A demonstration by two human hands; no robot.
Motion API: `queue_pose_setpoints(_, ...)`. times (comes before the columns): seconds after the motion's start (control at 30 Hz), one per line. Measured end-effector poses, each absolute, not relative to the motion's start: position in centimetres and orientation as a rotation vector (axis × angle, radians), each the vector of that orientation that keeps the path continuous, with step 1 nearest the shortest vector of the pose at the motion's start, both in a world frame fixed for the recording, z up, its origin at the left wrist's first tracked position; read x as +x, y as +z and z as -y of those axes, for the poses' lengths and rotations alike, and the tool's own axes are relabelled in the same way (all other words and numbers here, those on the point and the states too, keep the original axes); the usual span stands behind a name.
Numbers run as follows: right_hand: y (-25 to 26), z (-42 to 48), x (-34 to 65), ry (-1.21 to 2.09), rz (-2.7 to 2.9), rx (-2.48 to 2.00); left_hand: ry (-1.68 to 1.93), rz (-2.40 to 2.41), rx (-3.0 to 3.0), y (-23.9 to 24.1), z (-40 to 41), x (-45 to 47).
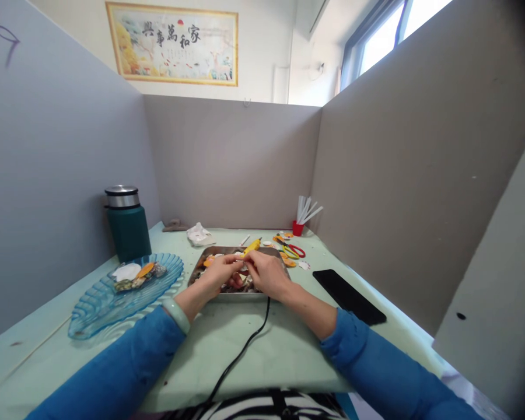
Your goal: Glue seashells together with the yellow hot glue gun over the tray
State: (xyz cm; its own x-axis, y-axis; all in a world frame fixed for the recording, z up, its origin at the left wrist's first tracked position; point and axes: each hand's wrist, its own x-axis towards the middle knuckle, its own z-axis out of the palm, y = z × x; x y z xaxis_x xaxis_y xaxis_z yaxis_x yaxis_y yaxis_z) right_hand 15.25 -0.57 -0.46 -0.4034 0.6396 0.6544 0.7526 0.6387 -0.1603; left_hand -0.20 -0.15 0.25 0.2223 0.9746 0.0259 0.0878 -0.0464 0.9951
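Note:
My left hand (pixel 219 273) and my right hand (pixel 266 273) meet over a metal tray (pixel 236 296) that holds several shells and small pieces. My right hand is closed on a yellow glue gun (pixel 252 247), whose black cord (pixel 240 356) runs back toward me. The fingers of my left hand are pinched on a small piece at the gun's tip; I cannot make out what it is. A pale bangle sits on my left wrist.
A blue glass dish (pixel 91 306) with shells lies at left, with a green flask (pixel 126 224) behind it. A black phone (pixel 347 296) lies at right. Scissors (pixel 293 251), a red cup of sticks (pixel 298 226) and a crumpled tissue (pixel 200 234) are at the back. Partition walls enclose the desk.

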Motion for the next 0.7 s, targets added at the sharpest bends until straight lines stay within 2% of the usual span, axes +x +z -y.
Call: queue_pose_setpoints(0.7, -0.61, 0.52, 15.30, -0.184, 2.173, -1.054, 0.964, -1.070, 1.422, -0.04, 0.00, -0.31)
